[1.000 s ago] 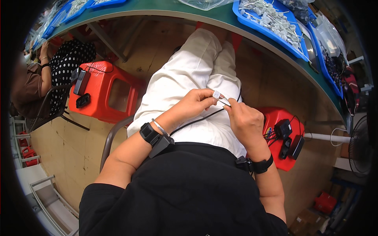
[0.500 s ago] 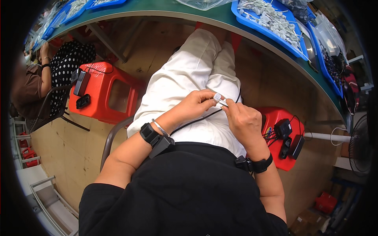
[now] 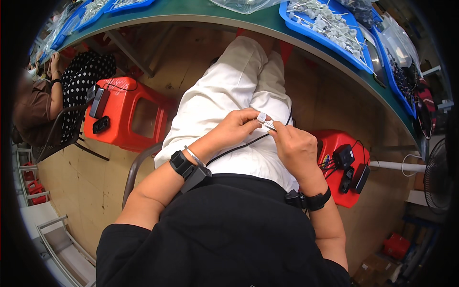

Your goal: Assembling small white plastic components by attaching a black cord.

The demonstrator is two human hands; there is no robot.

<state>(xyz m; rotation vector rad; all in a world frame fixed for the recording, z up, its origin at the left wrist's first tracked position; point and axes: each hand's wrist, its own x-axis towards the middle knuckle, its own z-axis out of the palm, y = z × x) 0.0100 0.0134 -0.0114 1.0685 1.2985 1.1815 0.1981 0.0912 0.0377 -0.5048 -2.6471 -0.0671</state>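
Over my lap, both hands meet at a small whitish plastic piece [image 3: 261, 117] with a rounded head. The fingertips of my left hand [image 3: 233, 127] pinch it near the head. From the other side, my right hand [image 3: 295, 145] is closed on a thin pale rod [image 3: 269, 125] that runs up to the head. Whether rod and head are one part or two I cannot tell. Similar pale pieces with thin stems fill a blue tray [image 3: 287, 18] on the green table [image 3: 191, 13].
A red stool [image 3: 119, 129] with black devices stands to my left, another red stool [image 3: 330, 191] with black devices and cables to my right. A black cable [image 3: 239, 146] crosses my lap. A seated person [image 3: 38, 105] is at far left, a fan [image 3: 437, 177] at far right.
Both hands and the whitish piece have shifted very slightly to the left. The grips look the same.
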